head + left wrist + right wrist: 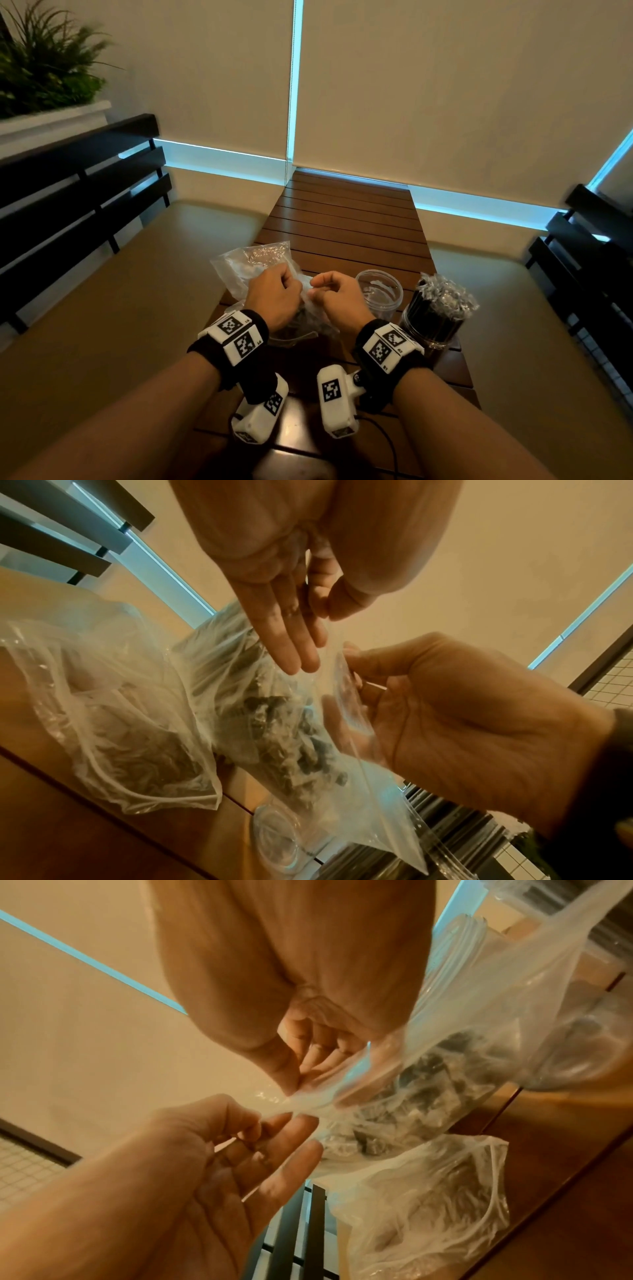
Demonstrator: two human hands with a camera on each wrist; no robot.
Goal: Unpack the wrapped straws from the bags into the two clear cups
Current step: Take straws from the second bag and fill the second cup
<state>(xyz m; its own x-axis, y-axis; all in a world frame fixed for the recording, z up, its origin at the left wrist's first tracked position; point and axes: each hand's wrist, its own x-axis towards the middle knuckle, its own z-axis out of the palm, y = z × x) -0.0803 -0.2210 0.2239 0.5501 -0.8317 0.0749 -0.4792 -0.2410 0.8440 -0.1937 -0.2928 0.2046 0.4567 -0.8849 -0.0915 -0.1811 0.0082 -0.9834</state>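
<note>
I hold a clear plastic bag [310,323] of dark wrapped straws [274,723] just above the slatted wooden table [342,219]. My left hand [274,298] pinches one side of the bag's top edge between thumb and fingers [274,1118]. My right hand [337,296] pinches the other side [294,1083], close to the left. An empty clear cup [380,291] stands right of my right hand. Beyond it to the right, a second clear cup [438,315] is packed with black wrapped straws standing upright.
A second, crumpled clear bag [250,263] lies on the table behind my left hand, also seen in the wrist views [120,723]. Black slatted benches [68,205] flank the narrow table. A plant [44,61] stands far left.
</note>
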